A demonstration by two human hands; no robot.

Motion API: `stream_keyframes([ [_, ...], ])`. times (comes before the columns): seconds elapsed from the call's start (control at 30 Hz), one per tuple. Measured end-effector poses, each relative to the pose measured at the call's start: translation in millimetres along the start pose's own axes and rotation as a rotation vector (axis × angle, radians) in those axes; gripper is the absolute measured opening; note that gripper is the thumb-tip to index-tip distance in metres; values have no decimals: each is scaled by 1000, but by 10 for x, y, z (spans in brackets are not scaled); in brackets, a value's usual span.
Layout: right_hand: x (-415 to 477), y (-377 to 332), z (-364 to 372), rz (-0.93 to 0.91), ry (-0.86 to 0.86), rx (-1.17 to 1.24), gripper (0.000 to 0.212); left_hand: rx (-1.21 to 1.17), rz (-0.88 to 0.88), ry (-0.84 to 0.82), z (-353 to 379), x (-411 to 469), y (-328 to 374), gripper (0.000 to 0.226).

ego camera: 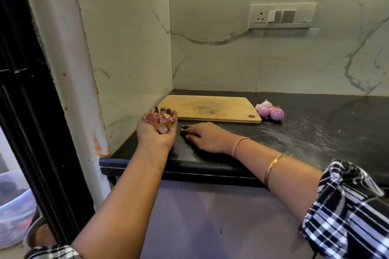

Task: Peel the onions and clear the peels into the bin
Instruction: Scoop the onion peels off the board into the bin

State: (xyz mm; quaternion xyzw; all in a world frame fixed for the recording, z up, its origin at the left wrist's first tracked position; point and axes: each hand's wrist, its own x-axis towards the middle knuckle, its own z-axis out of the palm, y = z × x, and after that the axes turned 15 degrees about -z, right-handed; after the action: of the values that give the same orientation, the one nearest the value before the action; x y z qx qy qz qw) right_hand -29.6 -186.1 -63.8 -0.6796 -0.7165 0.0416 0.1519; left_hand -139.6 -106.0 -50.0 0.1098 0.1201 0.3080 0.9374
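1. Lower left of frame: a translucent plastic container (14,202) sits beyond the dark door frame, below counter level. Whether it is the bin cannot be confirmed.
2. Left of centre: the left hand (156,132) is palm up at the counter's near left corner, fingers cupped round a heap of reddish peels (160,122).
3. Centre: the right hand (202,135) lies palm down on the black counter (315,124), fingers straight and together, holding nothing, tips just beside the left hand.
4. Behind both hands: a wooden cutting board (210,107), long axis running left to right.
5. Right of centre: the peeled onions (270,111) cluster just off the board's right end.
6. Judgement: peeling appears done and disposal is in hand. The container lies left of and below the cupped fingers, and the left hand is nearer it. The move calls for a leftward, downward swing with the palm level until it is over the opening.
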Motion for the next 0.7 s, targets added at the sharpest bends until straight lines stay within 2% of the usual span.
stream_keyframes([
  [0.4,-544,-47,-78,-12,68,37,34,-7,-2,-67,-107,-477,-187,32],
  [0.6,-713,-63,-213,92,253,382,34,-20,-38,-95,-104,-832,-389,33],
  [0.7,-642,-103,-209,156,212,355,36,-37,-81,-59,-173,-1005,-513,28],
])
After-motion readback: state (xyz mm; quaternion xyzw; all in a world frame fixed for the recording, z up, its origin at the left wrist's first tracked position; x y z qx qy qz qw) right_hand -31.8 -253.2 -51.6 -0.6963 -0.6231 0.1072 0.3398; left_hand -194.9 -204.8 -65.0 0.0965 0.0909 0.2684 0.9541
